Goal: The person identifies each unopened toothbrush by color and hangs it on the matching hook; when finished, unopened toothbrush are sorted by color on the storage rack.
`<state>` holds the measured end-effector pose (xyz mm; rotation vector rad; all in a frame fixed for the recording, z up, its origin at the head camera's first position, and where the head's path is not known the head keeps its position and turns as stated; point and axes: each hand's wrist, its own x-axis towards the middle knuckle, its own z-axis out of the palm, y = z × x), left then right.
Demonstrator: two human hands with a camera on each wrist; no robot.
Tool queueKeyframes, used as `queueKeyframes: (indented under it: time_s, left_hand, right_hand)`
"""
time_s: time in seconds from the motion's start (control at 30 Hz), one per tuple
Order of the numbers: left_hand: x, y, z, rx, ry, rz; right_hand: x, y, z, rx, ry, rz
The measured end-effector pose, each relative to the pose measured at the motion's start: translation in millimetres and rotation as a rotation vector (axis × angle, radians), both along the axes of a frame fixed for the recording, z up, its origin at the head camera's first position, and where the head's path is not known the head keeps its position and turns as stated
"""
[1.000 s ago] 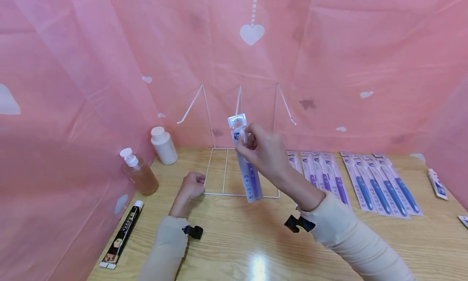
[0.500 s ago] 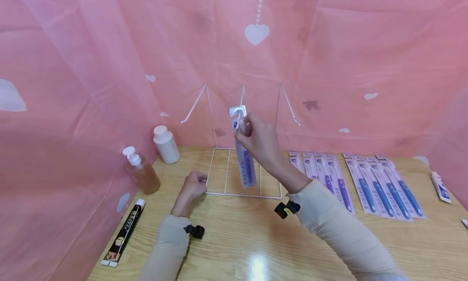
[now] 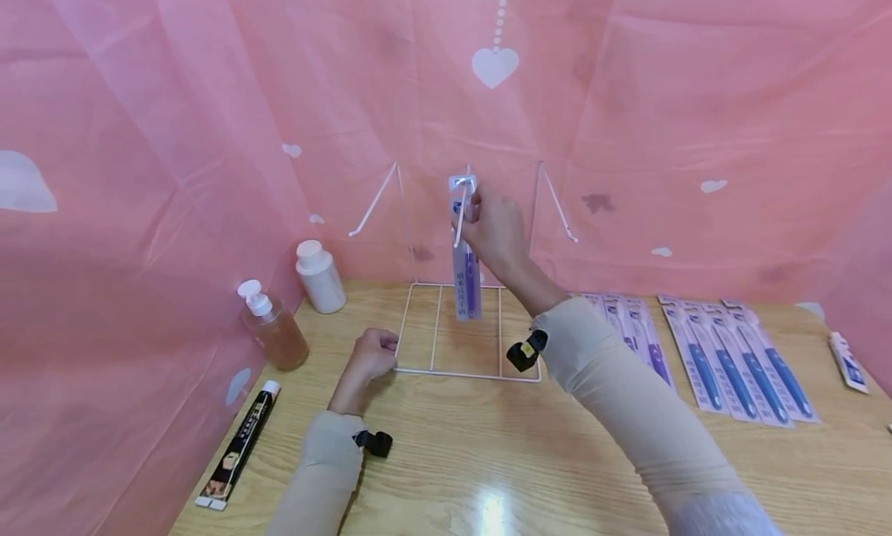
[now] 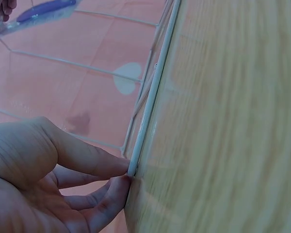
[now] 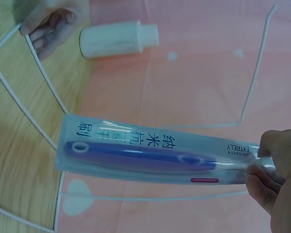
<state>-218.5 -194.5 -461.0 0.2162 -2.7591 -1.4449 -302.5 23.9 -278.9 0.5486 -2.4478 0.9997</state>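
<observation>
My right hand [image 3: 496, 230] pinches a packaged purple toothbrush [image 3: 469, 284] near its top. The pack hangs upright at the middle prong of a white wire display rack [image 3: 465, 377], and the prong's tip sticks out in front of it. In the right wrist view, the toothbrush [image 5: 140, 155] lies lengthwise across the picture, its head end covered by my fingers. My left hand [image 3: 372, 355] holds the rack's base at the front left corner. Up close in the left wrist view, thumb and fingertips of the left hand [image 4: 63, 179] pinch the base wire [image 4: 153, 97] at the tabletop.
Rows of purple toothbrush packs [image 3: 630, 327] and blue toothbrush packs [image 3: 735, 362] lie to the right, beside a small toothpaste tube [image 3: 848, 362]. At left stand a white bottle [image 3: 320, 278] and an amber pump bottle [image 3: 276, 331]; a black toothpaste box [image 3: 239, 447] lies nearer.
My right hand has moved up and back with the toothbrush pack, along the middle prong, whose tip now shows in front of the pack. The left hand stays on the rack's corner.
</observation>
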Motion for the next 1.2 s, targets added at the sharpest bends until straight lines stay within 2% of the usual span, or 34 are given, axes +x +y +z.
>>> queueKeyframes:
  time_s: [0.17,0.33,0.5,0.67,0.83,1.0,1.2]
  left_hand:
    - [0.0,0,0.6,-0.006,0.015,0.003]
    - [-2.3,2,-2.7,-0.011,0.014,0.001]
    - [-4.3,4,-5.8,-0.008,0.007,-0.015]
    - [-4.2,4,-5.1,-0.008,0.008,-0.016]
    - [-3.0,2,-3.5,-0.010,0.009,-0.016]
    - [-2.0,2,-2.1,0.006,0.004,-0.004]
    - [-2.3,1,-2.7,0.030,-0.019,0.021]
  right_hand:
    - [-16.5,-4,6.1,0.014,-0.069,-0.033]
    - [-27.3,-4,7.4,0.028,-0.079,-0.066]
    - [-28.4,0,1.2,-0.027,-0.102,-0.079]
    - [-28.1,3,-4.5,-0.034,-0.038,-0.093]
    - [-26.9,4,-5.0,-0.026,-0.031,-0.076]
    - [-28.4,10,-7.9,0.032,-0.083,-0.071]
    - [-35.3,31,-20.3,0.128,-0.126,-0.080]
